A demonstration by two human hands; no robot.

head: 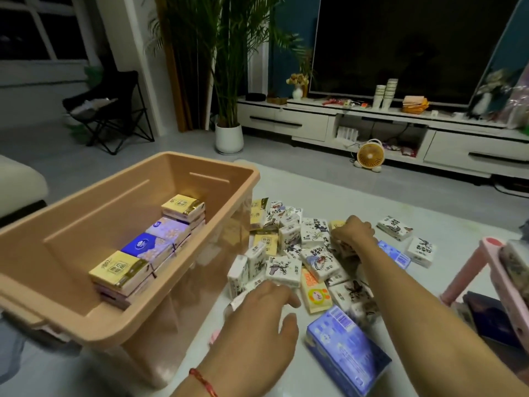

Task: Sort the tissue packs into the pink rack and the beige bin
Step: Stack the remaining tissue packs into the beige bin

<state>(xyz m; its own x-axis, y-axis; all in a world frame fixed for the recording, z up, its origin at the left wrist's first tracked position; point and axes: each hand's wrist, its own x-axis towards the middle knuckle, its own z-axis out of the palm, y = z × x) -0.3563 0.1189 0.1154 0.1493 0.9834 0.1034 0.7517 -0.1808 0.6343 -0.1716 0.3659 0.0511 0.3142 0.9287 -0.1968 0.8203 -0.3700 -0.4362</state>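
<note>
A heap of small tissue packs (303,253), mostly white with ink drawings, lies on the pale table. My right hand (353,233) reaches into the far side of the heap and its curled fingers grip a white pack (345,249). My left hand (266,308) hovers over the near edge of the heap, fingers relaxed, holding nothing. The beige bin (143,319) stands to the left with a row of yellow, blue and lilac packs (148,247) stacked inside. The pink rack (506,285) sits at the right edge, a patterned pack in it.
A large blue pack (346,351) lies near the table's front. An orange-yellow pack (316,293) sits beside my left hand. Loose white packs (409,239) lie toward the rack. Beyond the table are a small fan (370,156), a TV cabinet and a potted plant.
</note>
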